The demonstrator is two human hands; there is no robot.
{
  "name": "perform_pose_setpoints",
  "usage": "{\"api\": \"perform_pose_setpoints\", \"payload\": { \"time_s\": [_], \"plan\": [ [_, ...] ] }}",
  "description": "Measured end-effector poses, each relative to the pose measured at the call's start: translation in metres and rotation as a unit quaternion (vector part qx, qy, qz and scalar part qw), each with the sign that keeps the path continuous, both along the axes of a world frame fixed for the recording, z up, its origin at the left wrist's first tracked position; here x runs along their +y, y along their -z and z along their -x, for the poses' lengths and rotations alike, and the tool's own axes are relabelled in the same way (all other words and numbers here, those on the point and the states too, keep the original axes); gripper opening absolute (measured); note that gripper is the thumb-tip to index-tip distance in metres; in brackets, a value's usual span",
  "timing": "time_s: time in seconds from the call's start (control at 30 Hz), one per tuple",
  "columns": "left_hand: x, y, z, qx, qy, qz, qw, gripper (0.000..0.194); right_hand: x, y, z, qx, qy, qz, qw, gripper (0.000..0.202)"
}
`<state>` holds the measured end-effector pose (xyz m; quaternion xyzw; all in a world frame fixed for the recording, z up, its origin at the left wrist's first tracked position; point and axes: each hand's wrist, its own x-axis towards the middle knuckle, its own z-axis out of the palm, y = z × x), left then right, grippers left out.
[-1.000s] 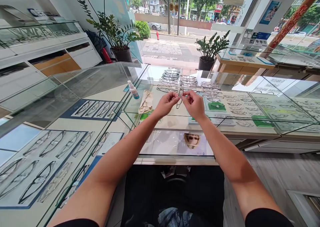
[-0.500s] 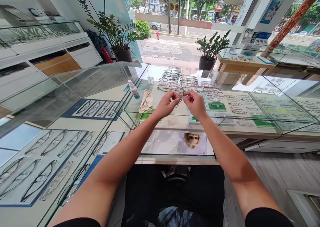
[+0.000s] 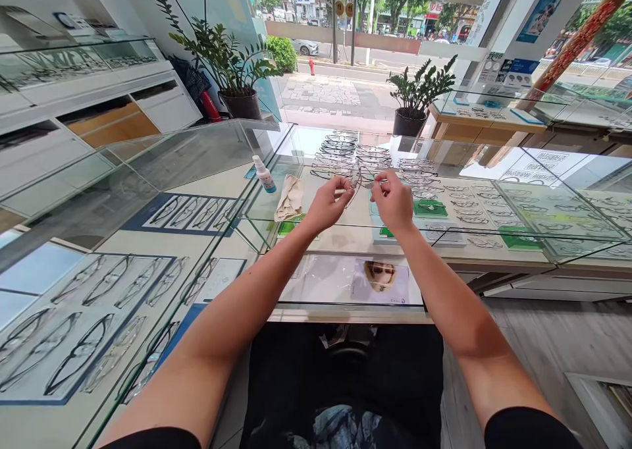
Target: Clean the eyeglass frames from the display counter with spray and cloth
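Observation:
Over the glass counter (image 3: 336, 232), my left hand (image 3: 330, 204) pinches a thin-framed pair of eyeglasses (image 3: 356, 176) between thumb and fingers. My right hand (image 3: 395, 200) is bent closed to the right of the frame, its fingertips on what looks like a thin temple arm. The fine frame partly blends with the glasses behind it. Beyond my hands, several pairs of eyeglasses (image 3: 338, 147) lie in rows on the counter. A beige cloth (image 3: 289, 199) lies to the left of my left hand, with a white spray bottle (image 3: 264, 175) standing beyond it.
Glass display cases with more eyeglasses (image 3: 81, 353) stand at my left, and others continue to the right. Green display cards (image 3: 430, 208) sit inside the case. A poster (image 3: 380, 282) lies under the near glass. Potted plants (image 3: 413, 97) stand by the window.
My right hand has moved a little to the right, away from the left. The left hand stays nearly in place, holding the eyeglasses.

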<state>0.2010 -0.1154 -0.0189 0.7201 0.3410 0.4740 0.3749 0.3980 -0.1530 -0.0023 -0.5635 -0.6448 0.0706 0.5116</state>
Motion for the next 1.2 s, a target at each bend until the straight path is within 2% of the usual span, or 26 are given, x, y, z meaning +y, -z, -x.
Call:
{"api": "perform_pose_setpoints", "payload": {
  "time_s": [0.17,0.33,0.43,0.6,0.87,1.03,1.2],
  "plan": [
    [-0.002,0.001,-0.001,-0.006,-0.023,-0.005,1.000,0.029,0.001,-0.001,-0.006,0.008,0.036,-0.064,0.997,0.014],
    [-0.006,-0.002,-0.003,-0.020,-0.018,0.003,1.000,0.031,0.002,0.005,-0.002,-0.020,0.037,-0.095,0.995,0.058],
    [-0.009,-0.002,-0.006,-0.029,-0.011,0.007,1.000,0.035,0.003,0.012,0.002,-0.036,0.036,-0.088,0.995,0.069],
    [-0.013,-0.003,-0.010,-0.043,0.002,0.022,0.999,0.037,0.007,0.017,0.003,-0.059,0.040,-0.112,0.991,0.062],
    [-0.007,0.002,-0.012,-0.094,0.010,0.055,0.994,0.047,0.006,0.010,-0.001,-0.102,0.047,-0.123,0.986,0.058],
    [0.004,0.002,-0.008,-0.181,0.000,0.106,0.978,0.055,0.009,0.012,-0.006,-0.139,0.060,-0.064,0.986,0.056],
    [0.010,-0.002,-0.004,-0.193,-0.020,0.116,0.974,0.045,0.009,0.014,-0.005,-0.157,0.061,-0.012,0.986,0.041]
  ]
}}
